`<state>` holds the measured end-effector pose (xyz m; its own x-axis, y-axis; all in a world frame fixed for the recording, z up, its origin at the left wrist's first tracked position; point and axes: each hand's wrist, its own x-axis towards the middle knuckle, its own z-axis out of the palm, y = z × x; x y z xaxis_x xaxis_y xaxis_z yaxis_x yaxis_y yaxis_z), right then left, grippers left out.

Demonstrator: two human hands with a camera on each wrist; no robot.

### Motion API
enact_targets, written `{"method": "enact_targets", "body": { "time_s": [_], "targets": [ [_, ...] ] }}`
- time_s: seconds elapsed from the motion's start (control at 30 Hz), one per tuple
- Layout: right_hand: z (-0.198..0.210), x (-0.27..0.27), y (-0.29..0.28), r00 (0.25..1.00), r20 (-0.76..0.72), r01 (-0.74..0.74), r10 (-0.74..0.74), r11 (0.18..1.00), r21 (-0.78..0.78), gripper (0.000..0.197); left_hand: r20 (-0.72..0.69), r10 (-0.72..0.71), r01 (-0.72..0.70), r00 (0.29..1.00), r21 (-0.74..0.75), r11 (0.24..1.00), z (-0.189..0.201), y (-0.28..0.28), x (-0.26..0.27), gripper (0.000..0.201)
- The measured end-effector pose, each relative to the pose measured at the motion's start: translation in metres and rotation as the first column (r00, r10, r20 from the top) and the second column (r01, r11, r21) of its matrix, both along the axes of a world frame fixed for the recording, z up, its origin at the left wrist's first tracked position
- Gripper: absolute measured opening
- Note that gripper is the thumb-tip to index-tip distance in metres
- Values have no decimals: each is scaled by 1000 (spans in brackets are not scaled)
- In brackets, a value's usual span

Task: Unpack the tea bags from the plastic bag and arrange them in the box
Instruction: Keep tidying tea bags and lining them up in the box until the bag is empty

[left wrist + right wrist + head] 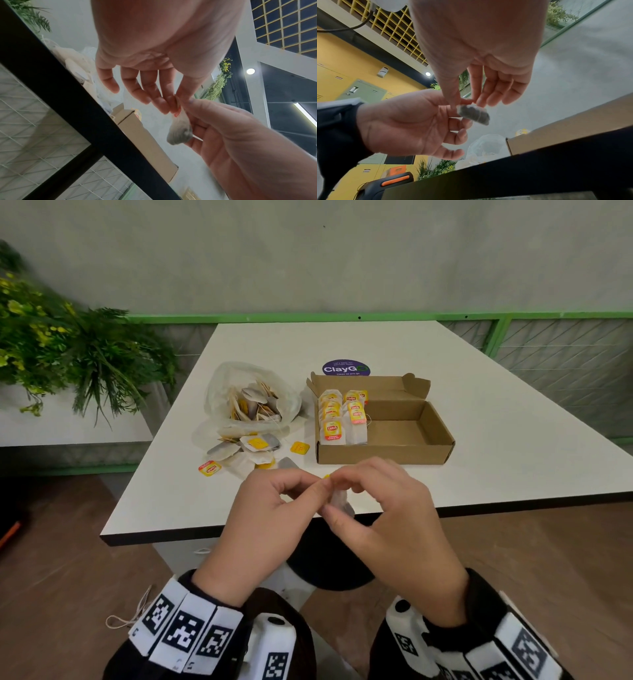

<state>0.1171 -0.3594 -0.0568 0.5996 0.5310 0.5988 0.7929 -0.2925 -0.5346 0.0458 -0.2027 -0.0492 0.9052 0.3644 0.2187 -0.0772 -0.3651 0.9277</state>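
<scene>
Fingertips of our left hand (270,508) and right hand (383,508) are meeting just in front of the table's (479,419) near edge, both pinching one tea bag (342,503) at its top, where a sliver of yellow tag is showing; the remaining fingers are hanging loosely fanned. In the wrist views the pouch is dangling below the pinch, dark leaf settled at its bottom. We are judging this to be the straightening step: tag and string being tidied against the paper before placement. To do it well, we are keeping the pinch light and on the upper seam, so the paper is not tearing. Beyond the hands, the cardboard box (442,440) is lying open with two rows of tagged bags filling its left end, the rest bare. Left of it, the plastic bag (219,392) is holding many more, with several spilled at its mouth.
</scene>
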Motion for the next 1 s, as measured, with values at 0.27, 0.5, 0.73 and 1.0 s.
{"method": "enact_targets", "body": {
  "time_s": [0.27, 0.5, 0.73, 1.0],
  "targets": [
    [16, 6, 14, 997, 80, -14, 12, 1000, 25, 7, 19, -34, 35, 999, -47, 998, 3, -1, 3, 30],
    [52, 62, 26, 861, -508, 98, 24, 972, 213, 11, 112, 30, -35, 993, 47, 998, -5, 24, 12, 40],
    [80, 120, 23, 698, -714, 170, -59, 982, 85, 12, 253, 238, -283, 938, 158, 946, -38, 58, 23, 28],
    [59, 148, 43, 590, -771, 83, -242, 967, -241, 18, 194, 283, -276, 939, -59, 959, -38, 63, 27, 29]
  ]
}}
